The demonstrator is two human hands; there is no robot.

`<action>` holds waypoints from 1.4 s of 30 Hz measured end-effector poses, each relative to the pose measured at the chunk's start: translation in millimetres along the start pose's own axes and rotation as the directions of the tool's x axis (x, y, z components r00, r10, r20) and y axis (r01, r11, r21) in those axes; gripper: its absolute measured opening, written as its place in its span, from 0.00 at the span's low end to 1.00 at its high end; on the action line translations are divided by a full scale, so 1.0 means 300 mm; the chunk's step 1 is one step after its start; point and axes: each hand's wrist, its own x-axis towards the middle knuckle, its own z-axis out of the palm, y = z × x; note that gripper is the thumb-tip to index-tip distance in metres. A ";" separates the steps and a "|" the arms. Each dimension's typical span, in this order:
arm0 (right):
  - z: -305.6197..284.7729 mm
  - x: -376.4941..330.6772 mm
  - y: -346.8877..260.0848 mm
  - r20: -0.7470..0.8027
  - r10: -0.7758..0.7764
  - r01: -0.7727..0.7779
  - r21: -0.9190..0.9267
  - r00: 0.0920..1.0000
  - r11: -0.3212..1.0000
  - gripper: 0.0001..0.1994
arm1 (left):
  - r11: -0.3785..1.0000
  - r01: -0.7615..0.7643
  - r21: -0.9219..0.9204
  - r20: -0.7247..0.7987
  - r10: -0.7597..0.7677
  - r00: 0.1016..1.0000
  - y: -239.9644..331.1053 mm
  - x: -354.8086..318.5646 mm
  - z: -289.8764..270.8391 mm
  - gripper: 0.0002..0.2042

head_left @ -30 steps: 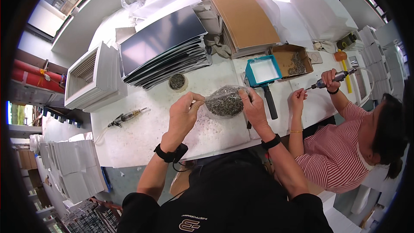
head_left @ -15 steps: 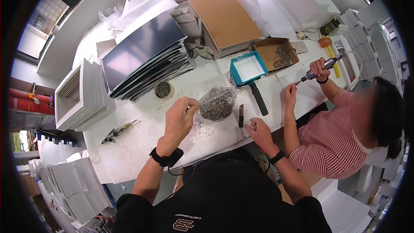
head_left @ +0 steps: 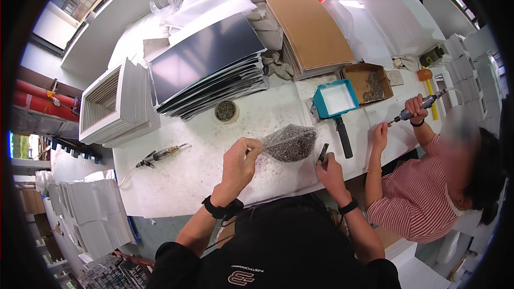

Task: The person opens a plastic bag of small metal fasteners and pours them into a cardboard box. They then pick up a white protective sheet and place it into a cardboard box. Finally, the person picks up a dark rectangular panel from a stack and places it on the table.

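A clear plastic bag point(head_left: 292, 143) full of small dark metal pieces, perhaps screws, rests on the white work table. Its gathered left end is pinched between the thumb and fingers of my left hand point(head_left: 239, 167). On the bag's right side, my right hand point(head_left: 332, 173) is closed around a slim dark tool that looks like a cutter knife point(head_left: 323, 152). The tool's upper end points up beside the bag, apart from it; its lower part is hidden in my fingers. Left of the bag and farther back stands a small round tub point(head_left: 235, 118) of similar pieces.
A teal scoop point(head_left: 319, 108) with a black handle point(head_left: 344, 138) lies to the right, before a cardboard box point(head_left: 388, 88) of metal pieces. A power screwdriver point(head_left: 160, 154) lies left. Frames point(head_left: 128, 101) and dark panels point(head_left: 206, 56) are stacked behind. A co-worker point(head_left: 415, 192) holds another driver point(head_left: 417, 108).
My right hand has taken hold of the dark tool that lay on the table and lifted it. The left hand still pinches the bag, which has tilted. The whole view has shifted.
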 end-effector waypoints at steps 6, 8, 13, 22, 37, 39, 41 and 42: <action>-0.079 -0.062 -0.229 -0.260 -0.201 0.283 0.333 0.945 0.899 0.06 | 1.000 -0.030 0.003 -0.007 0.030 1.000 -0.009 -0.063 -0.015 0.05; -0.087 -0.030 -0.305 -0.382 -0.246 0.398 0.395 0.891 0.828 0.07 | 0.994 -0.094 0.053 -0.025 0.095 0.995 -0.006 -0.062 -0.009 0.06; -0.041 0.154 -0.473 -0.303 -0.124 0.314 0.733 0.945 0.603 0.07 | 0.991 0.094 -0.100 0.015 -0.093 0.996 -0.019 -0.057 0.014 0.05; 0.058 0.338 -0.577 -0.234 -0.064 0.229 0.798 0.970 0.557 0.11 | 0.988 0.077 -0.132 -0.078 -0.087 0.993 0.015 0.045 0.028 0.04; 0.265 0.598 -0.851 -0.306 -0.279 0.409 0.769 0.910 0.491 0.10 | 0.985 0.146 -0.087 -0.323 -0.166 0.932 -0.157 0.306 -0.186 0.01; 0.266 0.633 -0.859 -0.316 -0.311 0.439 0.728 0.897 0.526 0.10 | 0.989 0.131 -0.068 -0.309 -0.146 0.940 -0.164 0.340 -0.191 0.02; 0.262 0.665 -0.845 -0.375 -0.339 0.506 0.639 0.863 0.579 0.11 | 0.989 0.117 -0.087 -0.305 -0.139 0.942 -0.166 0.370 -0.190 0.02; 0.236 0.667 -0.838 -0.374 -0.378 0.531 0.580 0.847 0.618 0.10 | 0.989 0.109 -0.100 -0.323 -0.136 0.937 -0.191 0.381 -0.188 0.02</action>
